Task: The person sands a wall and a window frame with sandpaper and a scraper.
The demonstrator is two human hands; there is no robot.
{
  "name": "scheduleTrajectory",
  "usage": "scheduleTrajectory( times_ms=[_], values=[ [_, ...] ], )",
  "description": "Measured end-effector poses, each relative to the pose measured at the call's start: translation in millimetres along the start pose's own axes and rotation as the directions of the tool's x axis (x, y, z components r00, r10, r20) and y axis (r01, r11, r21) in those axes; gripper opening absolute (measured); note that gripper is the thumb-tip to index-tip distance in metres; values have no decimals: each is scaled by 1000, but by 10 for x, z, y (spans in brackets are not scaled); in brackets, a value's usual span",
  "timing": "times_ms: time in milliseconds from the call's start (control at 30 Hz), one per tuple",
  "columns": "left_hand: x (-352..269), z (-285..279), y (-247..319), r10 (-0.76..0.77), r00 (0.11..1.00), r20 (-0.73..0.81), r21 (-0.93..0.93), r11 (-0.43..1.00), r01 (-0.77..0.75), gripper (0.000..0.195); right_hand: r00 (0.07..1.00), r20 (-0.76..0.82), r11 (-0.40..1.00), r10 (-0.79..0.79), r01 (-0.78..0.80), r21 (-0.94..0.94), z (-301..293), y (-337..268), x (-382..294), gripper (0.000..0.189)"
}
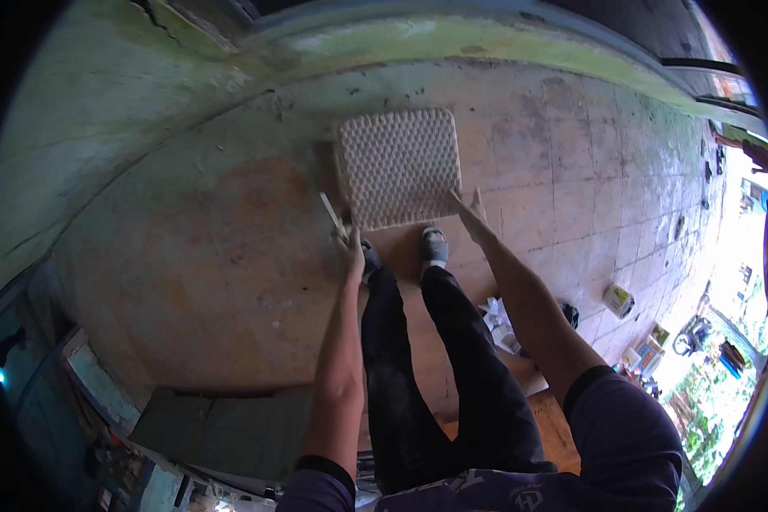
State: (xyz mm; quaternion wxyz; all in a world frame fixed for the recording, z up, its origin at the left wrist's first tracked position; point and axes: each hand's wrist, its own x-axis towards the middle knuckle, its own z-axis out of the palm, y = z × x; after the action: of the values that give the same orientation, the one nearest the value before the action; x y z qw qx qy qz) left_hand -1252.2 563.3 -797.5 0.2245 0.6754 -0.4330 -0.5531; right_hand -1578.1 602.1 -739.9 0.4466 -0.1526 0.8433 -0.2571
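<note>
A square stool or table with a woven, cream-coloured top (400, 168) stands on the tiled floor in front of my feet. My left hand (350, 246) is beside its near left corner, closed around a thin, pale, flat strip (330, 210) that points up and away. At the near right corner is my right hand (472, 214), its fingers apart, with some fingertips touching or very near the woven edge and nothing seen held in it.
Low at the left is a dark padded bench or box (230, 429). White plastic bags (502, 326) lie right of my legs, and a white tub (618, 301) lies farther right. A green wall (384, 41) curves behind the woven top. Daylight enters through an opening at the right.
</note>
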Motion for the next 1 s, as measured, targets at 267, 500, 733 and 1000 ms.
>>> scheduleTrajectory(
  times_ms=[267,500,733,1000],
  values=[
    [-2133,-1251,57,-431,887,-168,-163,899,406,55,886,408,676,-221,441,-590,-1300,1292,-1237,69],
    [-1740,-1714,2035,-324,945,49,-194,925,327,54,562,35,546,-826,815,-194,-1883,10,-3084,26],
    [-1965,-1917,4816,313,943,112,-280,921,-272,53,682,225,707,-696,597,378,-1456,-2653,-5038,28],
    [-2795,-1910,6608,808,569,153,-332,584,-741,51,510,231,552,-829,680,483,-1473,-4051,-5160,47]
  ],
)
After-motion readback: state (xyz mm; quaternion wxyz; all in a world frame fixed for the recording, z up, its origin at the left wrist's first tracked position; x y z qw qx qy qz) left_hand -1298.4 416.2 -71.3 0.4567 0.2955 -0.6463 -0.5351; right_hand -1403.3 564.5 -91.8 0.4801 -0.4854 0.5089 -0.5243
